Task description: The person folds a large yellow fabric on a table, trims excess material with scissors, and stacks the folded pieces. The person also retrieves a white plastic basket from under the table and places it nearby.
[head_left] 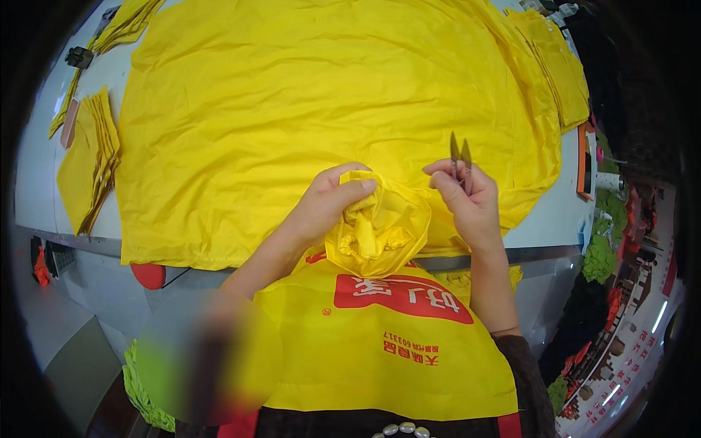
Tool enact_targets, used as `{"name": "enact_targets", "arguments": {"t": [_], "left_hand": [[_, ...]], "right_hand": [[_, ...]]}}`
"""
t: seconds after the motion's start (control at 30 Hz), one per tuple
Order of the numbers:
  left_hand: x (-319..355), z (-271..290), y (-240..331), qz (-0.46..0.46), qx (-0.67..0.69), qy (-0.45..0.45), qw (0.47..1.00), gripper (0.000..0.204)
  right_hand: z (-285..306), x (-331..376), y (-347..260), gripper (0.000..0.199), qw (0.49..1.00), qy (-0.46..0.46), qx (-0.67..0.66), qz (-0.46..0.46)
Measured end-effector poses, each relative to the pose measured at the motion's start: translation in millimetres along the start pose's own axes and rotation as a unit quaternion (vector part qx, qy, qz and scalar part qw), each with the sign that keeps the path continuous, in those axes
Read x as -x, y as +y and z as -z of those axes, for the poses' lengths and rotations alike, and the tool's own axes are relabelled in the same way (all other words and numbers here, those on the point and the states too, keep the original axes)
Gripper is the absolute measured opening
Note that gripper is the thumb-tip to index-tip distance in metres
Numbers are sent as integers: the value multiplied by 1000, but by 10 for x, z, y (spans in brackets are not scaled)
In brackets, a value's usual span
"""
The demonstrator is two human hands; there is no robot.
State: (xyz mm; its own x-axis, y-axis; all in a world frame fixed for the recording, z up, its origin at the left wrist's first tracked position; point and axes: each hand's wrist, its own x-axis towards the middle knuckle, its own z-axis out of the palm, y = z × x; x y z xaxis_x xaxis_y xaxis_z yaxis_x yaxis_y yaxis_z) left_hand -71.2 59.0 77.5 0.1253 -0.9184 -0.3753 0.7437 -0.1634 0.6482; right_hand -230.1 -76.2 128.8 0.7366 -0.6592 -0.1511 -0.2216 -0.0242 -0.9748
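– Where's the gathered cloth (409, 219)?
– At the near edge of the big sheet (292, 95), pinched by the left hand (321, 204).
– And the right hand (473, 201)?
– Above the sheet's near part, fingers curled round snips (455, 150), blades toward its far side.

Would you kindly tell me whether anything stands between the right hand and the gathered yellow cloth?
Nothing visible stands between the right hand, which holds scissors, and the gathered yellow cloth in the left hand.
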Motion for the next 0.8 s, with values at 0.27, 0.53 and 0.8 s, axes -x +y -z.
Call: {"name": "enact_targets", "arguments": {"t": [0.27, 0.53, 0.8], "left_hand": [[34, -96, -36, 4, 25, 32, 999, 11], [31, -152, -64, 9, -48, 75, 996, 16], [9, -138, -117, -18, -57, 126, 990, 20]], "right_hand": [[30, 133, -124, 41, 993, -29, 112, 7], [82, 62, 75, 15, 988, -32, 149, 13], [209, -33, 215, 17, 997, 47, -8, -64]]}}
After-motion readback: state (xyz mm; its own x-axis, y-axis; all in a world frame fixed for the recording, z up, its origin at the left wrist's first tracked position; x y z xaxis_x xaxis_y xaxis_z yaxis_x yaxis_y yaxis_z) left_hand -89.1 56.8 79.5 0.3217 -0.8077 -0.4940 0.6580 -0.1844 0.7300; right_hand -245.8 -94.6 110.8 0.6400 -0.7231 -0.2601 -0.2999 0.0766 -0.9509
